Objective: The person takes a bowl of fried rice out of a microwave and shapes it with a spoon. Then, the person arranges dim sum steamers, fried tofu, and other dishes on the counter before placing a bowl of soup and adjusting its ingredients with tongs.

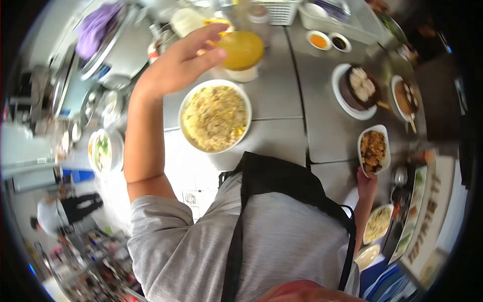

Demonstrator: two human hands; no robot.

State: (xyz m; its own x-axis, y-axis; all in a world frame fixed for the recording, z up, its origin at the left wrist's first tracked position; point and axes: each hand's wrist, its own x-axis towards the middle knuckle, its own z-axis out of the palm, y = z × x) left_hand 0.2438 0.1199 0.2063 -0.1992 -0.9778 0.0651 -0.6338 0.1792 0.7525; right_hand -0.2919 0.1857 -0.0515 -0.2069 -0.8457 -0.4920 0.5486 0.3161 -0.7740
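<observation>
My left hand reaches up over the counter with its fingers spread, holding nothing. Its thumb and fingertips are beside a round yellow lid on a pale container; whether they touch it is unclear. Below stands a large white bowl of fried rice. At the right, my right hand grips the near end of a white dish of brown food pieces. Beyond that dish, a brown pot with pale dumpling-like pieces sits on a white plate, and a similar smaller pot is beside it.
Two small sauce cups stand near white baskets. At far left are a bowl with greens and a large metal pot with a purple cloth. A plate of pale food is lower right. Another person stands at lower left.
</observation>
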